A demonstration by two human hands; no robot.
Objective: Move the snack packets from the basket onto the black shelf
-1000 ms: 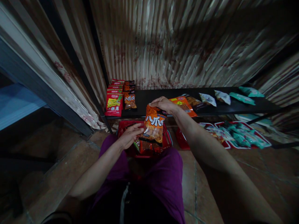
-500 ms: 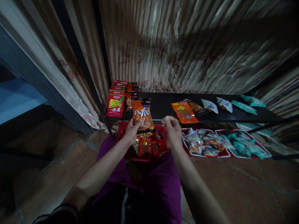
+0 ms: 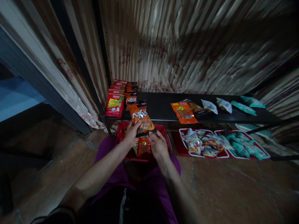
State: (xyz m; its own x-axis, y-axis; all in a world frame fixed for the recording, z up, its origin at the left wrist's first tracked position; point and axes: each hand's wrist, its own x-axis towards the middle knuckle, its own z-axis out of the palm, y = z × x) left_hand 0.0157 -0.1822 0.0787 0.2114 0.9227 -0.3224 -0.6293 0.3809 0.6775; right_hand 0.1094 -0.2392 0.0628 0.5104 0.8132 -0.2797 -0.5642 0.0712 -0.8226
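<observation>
My left hand (image 3: 131, 134) grips the lower edge of an orange snack bag with white characters (image 3: 140, 116), holding it over the front edge of the black shelf (image 3: 161, 109). My right hand (image 3: 158, 144) is curled at the bag's bottom right corner, fingers closed, above a red basket (image 3: 121, 129) with several red and orange packets in it. The basket sits on my lap, against my purple shorts. On the shelf's left end lie a row of red snack bags (image 3: 114, 101) and a row of orange bags (image 3: 130, 95) like the one I hold.
Further right on the shelf lie an orange flat packet (image 3: 184, 112), white packets (image 3: 209, 106) and teal packets (image 3: 244, 106). Below it, red trays (image 3: 181, 146) hold mixed and teal packets. Corrugated metal wall behind; a dark post at the shelf's left; tiled floor to the right.
The orange bag passed from my right hand to my left and moved left toward the shelf's orange row. My right hand dropped to the basket, then came back to the bag's lower corner.
</observation>
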